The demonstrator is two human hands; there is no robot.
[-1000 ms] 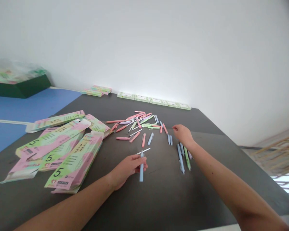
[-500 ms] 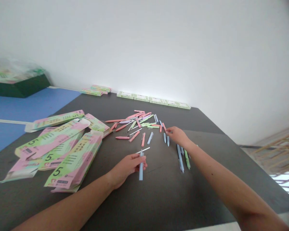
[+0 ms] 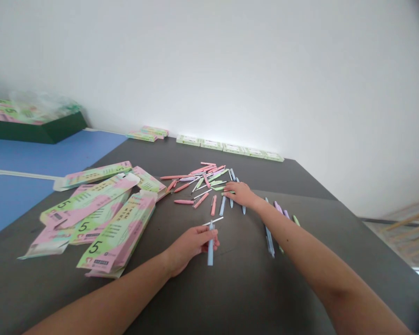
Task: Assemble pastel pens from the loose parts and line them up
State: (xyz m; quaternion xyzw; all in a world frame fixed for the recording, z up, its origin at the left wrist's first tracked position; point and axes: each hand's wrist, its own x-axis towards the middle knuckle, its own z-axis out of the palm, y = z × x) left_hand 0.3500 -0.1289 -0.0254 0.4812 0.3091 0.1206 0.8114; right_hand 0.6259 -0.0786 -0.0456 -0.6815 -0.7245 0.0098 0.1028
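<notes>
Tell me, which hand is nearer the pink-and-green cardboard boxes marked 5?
Left. The left hand, holding a pale blue pen, is just right of the pink-and-green cardboard boxes, not touching them; the right hand is farther right, at the pile of pens.

view: head-worn camera | faces: forward and down | range: close above dark table | shared: one view only

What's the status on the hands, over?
Left hand gripping light blue pen. Right hand on edge of pastel pen pile. Pink-and-green cartons off left.
</notes>
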